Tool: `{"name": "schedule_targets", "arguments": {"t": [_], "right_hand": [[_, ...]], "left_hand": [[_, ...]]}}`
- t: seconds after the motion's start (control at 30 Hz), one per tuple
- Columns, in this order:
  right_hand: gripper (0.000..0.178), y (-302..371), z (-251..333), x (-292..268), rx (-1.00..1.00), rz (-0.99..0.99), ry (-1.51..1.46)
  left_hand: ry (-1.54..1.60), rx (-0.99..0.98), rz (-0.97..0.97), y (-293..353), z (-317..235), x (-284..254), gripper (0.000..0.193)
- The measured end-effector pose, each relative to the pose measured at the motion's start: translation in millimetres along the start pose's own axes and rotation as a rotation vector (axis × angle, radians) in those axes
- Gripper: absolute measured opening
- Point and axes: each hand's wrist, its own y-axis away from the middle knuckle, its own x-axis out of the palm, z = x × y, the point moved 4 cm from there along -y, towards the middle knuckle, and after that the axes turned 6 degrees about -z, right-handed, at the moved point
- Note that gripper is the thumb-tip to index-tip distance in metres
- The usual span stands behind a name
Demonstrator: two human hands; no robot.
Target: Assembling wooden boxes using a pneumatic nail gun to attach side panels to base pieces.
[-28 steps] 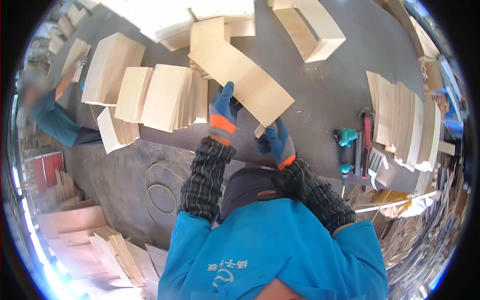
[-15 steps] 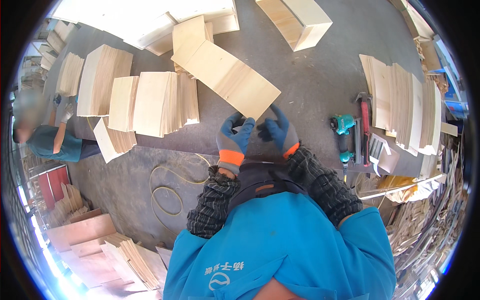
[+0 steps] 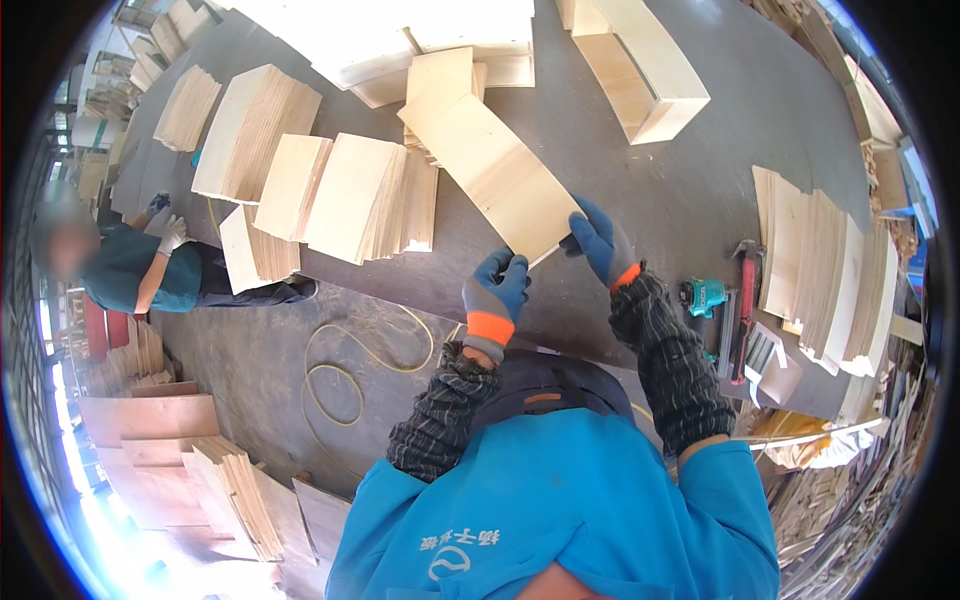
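Note:
A pale rectangular plywood board point(image 3: 500, 175) slants toward me over the dark table, its far end resting on a low pile of similar pieces point(image 3: 440, 75). My left hand point(image 3: 497, 290), in a grey and blue glove with an orange cuff, pinches its near left corner. At the near right corner, my right hand point(image 3: 600, 243), gloved alike, has its fingers closed on the edge. The fingertips under the board are hidden.
Stacked wooden boards point(image 3: 350, 195) stand left; more stacks point(image 3: 825, 270) stand right. A teal nail gun point(image 3: 703, 297) and a red-handled hammer point(image 3: 745, 305) lie nearby. A wooden box point(image 3: 640, 80) sits at the back. Left, a co-worker point(image 3: 150, 265) stands; a yellow hose point(image 3: 335, 370) coils on the floor.
My right hand has gone from beside the board's near end to gripping its right corner. My left hand still holds the near end. The whole view has shifted somewhat.

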Motion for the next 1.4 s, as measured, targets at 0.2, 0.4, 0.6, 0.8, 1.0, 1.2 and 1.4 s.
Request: {"name": "schedule_targets", "arguments": {"t": [0.2,0.4,0.6,0.8,1.0,1.2,1.4], "right_hand": [[0.057,15,3,14,-0.016,-0.067,0.036],[0.049,19,8,21,-0.166,-0.130,0.292],[0.046,25,-2,5,-0.142,-0.082,0.233],[0.045,27,23,2,-0.378,-0.033,0.460],[0.045,26,7,-3,-0.436,-0.075,0.566],[0.047,33,19,-3,-0.651,-0.043,0.745],[0.045,31,30,-5,-0.694,0.021,0.856]], "left_hand": [[0.125,0.112,0.092,0,-10,-8,0.050],[0.096,0.315,0.074,3,5,-14,0.065],[-0.062,0.410,0.013,9,7,-15,0.059],[-0.213,0.601,-0.135,13,-1,-25,0.057],[-0.178,0.597,-0.139,6,10,-27,0.047],[0.048,0.444,-0.091,10,21,-27,0.043],[0.134,0.337,-0.060,7,25,-31,0.042]]}}
